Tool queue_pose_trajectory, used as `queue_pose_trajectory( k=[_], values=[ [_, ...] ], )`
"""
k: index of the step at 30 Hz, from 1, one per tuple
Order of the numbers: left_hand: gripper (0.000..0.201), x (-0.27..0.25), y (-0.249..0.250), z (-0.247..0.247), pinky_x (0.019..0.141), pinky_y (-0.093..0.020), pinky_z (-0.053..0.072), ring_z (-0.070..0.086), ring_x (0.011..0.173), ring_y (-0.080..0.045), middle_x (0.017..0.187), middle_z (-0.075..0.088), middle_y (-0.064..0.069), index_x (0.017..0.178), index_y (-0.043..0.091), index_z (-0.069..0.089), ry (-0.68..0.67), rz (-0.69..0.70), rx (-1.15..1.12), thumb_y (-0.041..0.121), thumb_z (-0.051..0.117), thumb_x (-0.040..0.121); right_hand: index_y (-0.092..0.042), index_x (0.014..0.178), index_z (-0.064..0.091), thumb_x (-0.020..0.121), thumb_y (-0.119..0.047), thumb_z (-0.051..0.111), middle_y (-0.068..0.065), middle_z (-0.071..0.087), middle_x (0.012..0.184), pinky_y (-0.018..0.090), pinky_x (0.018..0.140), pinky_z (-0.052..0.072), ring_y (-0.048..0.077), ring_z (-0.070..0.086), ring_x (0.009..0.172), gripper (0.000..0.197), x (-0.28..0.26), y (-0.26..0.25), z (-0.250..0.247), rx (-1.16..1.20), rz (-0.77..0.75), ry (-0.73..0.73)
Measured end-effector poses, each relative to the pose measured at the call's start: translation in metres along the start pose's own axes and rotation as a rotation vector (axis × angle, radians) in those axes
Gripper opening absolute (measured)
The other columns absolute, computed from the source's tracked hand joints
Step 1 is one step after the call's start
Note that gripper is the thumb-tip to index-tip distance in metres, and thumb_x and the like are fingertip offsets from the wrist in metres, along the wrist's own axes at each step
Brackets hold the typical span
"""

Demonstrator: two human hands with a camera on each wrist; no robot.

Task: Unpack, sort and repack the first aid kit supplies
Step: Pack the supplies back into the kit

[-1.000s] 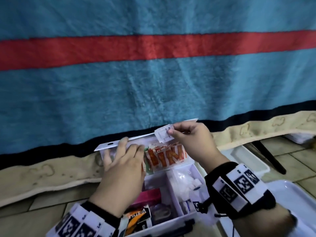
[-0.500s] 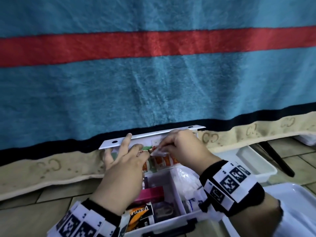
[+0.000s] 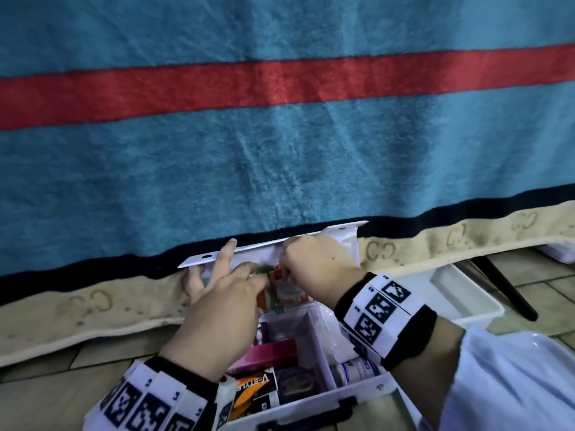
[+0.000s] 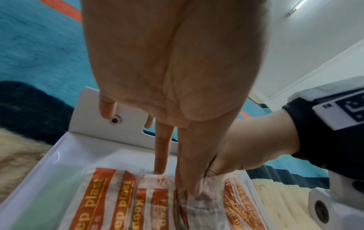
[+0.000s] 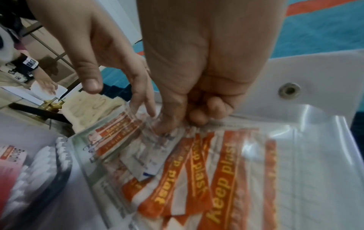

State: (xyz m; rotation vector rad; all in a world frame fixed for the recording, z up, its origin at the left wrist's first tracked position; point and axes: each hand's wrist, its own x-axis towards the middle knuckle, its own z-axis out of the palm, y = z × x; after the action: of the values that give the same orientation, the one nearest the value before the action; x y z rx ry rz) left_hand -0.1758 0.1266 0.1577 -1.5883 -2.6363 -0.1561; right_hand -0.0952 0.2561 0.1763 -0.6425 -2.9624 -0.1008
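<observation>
Down from above the raised white plastic kit lid (image 3: 273,241) has come the right hand (image 3: 314,265), now pinching a small white sachet (image 5: 157,140) into the lid's clear pocket among orange-striped plaster strips (image 4: 102,200). Its fingertips are hidden there. Beside it, the left hand (image 3: 224,293) holds the pocket's edge, fingers nearly straight.

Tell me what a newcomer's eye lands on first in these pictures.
The huge teal blanket with a red stripe fills the background. Below it, the left hand and right hand meet inside the raised lid of the open white plastic first aid box, where the right fingers pinch into a clear pouch of orange-and-white "Keep plast" plaster strips.
</observation>
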Motion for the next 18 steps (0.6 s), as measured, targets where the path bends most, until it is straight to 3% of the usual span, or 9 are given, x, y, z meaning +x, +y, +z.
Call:
queue_pose_trajectory(
  k=[3, 7, 10, 12, 14, 16, 18],
  values=[
    [0.037, 0.0, 0.001, 0.001, 0.11, -0.058, 0.005, -0.022, 0.142, -0.014, 0.148, 0.027, 0.02, 0.121, 0.04, 0.05, 0.009, -0.004, -0.005, 0.025, 0.054, 0.087, -0.006, 0.113, 0.06, 0.089, -0.009, 0.048, 0.011, 0.061, 0.118, 0.034, 0.085, 0.045, 0.03, 0.058, 0.111, 0.027, 0.001, -0.005, 0.001, 0.005, 0.026, -0.015],
    [0.042, 0.001, 0.0, 0.003, 0.111, -0.056, 0.004, -0.026, 0.141, -0.012, 0.15, 0.024, 0.023, 0.126, 0.042, 0.047, 0.0, -0.009, -0.01, 0.027, 0.053, 0.088, -0.006, 0.117, 0.058, 0.09, -0.008, 0.045, 0.01, 0.06, 0.122, 0.035, 0.093, 0.042, 0.029, 0.057, 0.113, 0.03, -0.003, -0.005, -0.002, -0.034, -0.032, -0.037],
    [0.046, -0.001, -0.004, 0.004, 0.11, -0.052, -0.001, -0.031, 0.136, -0.005, 0.154, 0.016, 0.022, 0.131, 0.045, 0.043, 0.002, 0.017, -0.036, 0.028, 0.053, 0.089, -0.01, 0.114, 0.062, 0.087, -0.003, 0.047, 0.009, 0.061, 0.118, 0.032, 0.084, 0.041, 0.028, 0.057, 0.11, 0.032, -0.012, -0.002, -0.007, -0.068, -0.062, -0.067],
    [0.048, -0.006, -0.002, 0.004, 0.111, -0.052, -0.01, -0.02, 0.141, -0.005, 0.157, 0.009, 0.017, 0.139, 0.038, 0.038, 0.022, 0.037, -0.043, 0.026, 0.047, 0.093, -0.015, 0.114, 0.065, 0.083, 0.003, 0.048, 0.006, 0.061, 0.118, 0.029, 0.077, 0.042, 0.026, 0.058, 0.108, 0.04, -0.019, 0.002, -0.011, -0.004, -0.056, -0.028],
    [0.052, -0.011, 0.002, 0.003, 0.113, -0.053, -0.014, -0.012, 0.144, -0.01, 0.158, 0.003, 0.013, 0.145, 0.033, 0.029, 0.028, 0.038, -0.047, 0.026, 0.042, 0.096, -0.023, 0.115, 0.066, 0.078, 0.008, 0.048, 0.002, 0.061, 0.121, 0.029, 0.085, 0.049, 0.023, 0.059, 0.11, 0.051, -0.029, 0.008, -0.016, 0.177, -0.041, 0.053],
    [0.057, -0.012, 0.006, 0.0, 0.114, -0.054, -0.007, -0.018, 0.143, -0.01, 0.158, -0.003, 0.013, 0.149, 0.032, 0.016, -0.027, 0.025, -0.045, 0.033, 0.038, 0.096, -0.024, 0.107, 0.071, 0.074, 0.011, 0.048, -0.002, 0.065, 0.115, 0.028, 0.088, 0.05, 0.018, 0.062, 0.103, 0.054, -0.045, 0.017, -0.023, 0.348, -0.031, 0.142],
    [0.062, -0.012, 0.01, -0.002, 0.114, -0.053, 0.002, -0.027, 0.138, -0.007, 0.158, -0.008, 0.014, 0.15, 0.032, 0.008, -0.094, 0.021, -0.038, 0.042, 0.033, 0.094, -0.018, 0.097, 0.076, 0.075, 0.013, 0.05, -0.002, 0.07, 0.102, 0.014, 0.081, 0.047, 0.009, 0.063, 0.086, 0.046, -0.071, 0.033, -0.036, 0.463, 0.01, 0.234]
  ],
)
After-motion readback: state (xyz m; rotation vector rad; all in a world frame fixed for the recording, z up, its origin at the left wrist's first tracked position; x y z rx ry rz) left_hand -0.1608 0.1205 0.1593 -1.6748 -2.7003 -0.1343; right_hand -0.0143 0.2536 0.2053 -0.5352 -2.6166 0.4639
